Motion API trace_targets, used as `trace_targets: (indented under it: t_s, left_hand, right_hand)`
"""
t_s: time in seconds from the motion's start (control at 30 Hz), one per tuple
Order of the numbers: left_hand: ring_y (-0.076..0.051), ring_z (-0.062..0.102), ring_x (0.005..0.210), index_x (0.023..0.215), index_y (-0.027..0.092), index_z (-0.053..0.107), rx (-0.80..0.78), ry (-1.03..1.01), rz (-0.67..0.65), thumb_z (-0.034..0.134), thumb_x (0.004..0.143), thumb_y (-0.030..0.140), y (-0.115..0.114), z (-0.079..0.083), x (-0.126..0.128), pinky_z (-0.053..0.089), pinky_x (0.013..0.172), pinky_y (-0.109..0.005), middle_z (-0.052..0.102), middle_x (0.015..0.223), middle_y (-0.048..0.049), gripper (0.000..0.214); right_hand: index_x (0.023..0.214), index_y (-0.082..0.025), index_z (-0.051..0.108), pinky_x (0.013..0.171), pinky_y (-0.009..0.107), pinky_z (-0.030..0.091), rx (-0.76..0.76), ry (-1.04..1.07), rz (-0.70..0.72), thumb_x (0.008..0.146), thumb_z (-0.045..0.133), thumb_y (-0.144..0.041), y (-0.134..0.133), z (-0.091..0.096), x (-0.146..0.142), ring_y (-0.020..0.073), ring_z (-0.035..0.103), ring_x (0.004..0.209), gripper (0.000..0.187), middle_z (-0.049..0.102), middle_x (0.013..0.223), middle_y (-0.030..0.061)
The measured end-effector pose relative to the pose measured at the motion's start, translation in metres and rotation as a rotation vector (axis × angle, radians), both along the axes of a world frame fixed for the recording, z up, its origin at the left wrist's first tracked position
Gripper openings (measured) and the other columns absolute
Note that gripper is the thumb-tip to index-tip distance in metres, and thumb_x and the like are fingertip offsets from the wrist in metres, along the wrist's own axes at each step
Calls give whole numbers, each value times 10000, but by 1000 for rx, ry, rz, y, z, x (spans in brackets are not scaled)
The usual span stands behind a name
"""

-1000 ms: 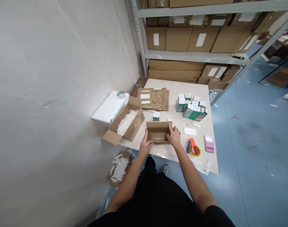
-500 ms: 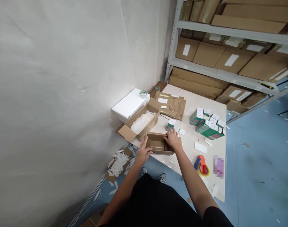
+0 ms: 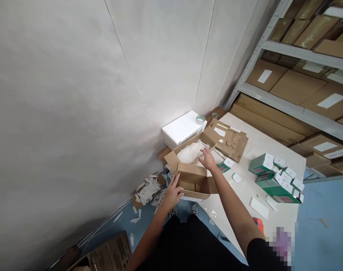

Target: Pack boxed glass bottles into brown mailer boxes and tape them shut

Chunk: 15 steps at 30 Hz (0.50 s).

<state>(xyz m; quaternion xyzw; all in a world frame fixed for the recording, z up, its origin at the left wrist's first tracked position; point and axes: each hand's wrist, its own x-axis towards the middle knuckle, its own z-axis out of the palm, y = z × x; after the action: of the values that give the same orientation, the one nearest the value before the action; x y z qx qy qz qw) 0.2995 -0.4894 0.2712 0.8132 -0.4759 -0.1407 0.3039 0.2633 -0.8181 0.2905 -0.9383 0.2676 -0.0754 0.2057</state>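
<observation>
A small open cardboard box [image 3: 194, 181] sits at the near edge of the white table [image 3: 258, 146]. My left hand [image 3: 172, 192] rests against its left side with fingers spread. My right hand [image 3: 208, 158] reaches past it, fingers apart and empty, to the rim of a larger open cardboard box [image 3: 188, 148] that holds white packing paper [image 3: 190, 151]. A single small green and white carton [image 3: 224, 165] lies just right of my right hand.
Flattened cardboard [image 3: 230, 138] lies behind the boxes, beside a white foam box [image 3: 182, 128] with a tape roll [image 3: 200, 119] on it. Several green cartons [image 3: 275, 177] crowd the table's right. Shelves of brown boxes [image 3: 295, 88] stand behind. Paper scraps [image 3: 147, 188] litter the floor.
My right hand left the small box and moved up to the larger box with the white paper. My head turned left, shifting the whole scene right.
</observation>
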Motion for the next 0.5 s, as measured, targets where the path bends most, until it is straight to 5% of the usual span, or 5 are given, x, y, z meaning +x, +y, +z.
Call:
trace_targets:
  t_s: [0.3, 0.5]
  left_hand:
    - [-328, 185, 1609, 926, 236, 758, 84, -10, 155, 698, 867, 137, -23, -4, -28, 381, 1250, -541, 221, 1737, 7, 130]
    - [-317, 184, 1609, 924, 236, 764, 113, -12, 197, 718, 850, 112, -43, -7, -39, 380, 1246, -548, 205, 1740, -7, 151]
  right_hand:
    - [1416, -217, 631, 1081, 390, 460, 48, 345, 191, 771, 742, -110, -70, -26, 77, 311, 530, 1362, 663, 455, 1592, 146]
    - [1495, -223, 549, 1056, 495, 462, -16, 458, 286, 761, 770, -106, -96, -67, 115, 396, 440, 1423, 776, 214, 1713, 200]
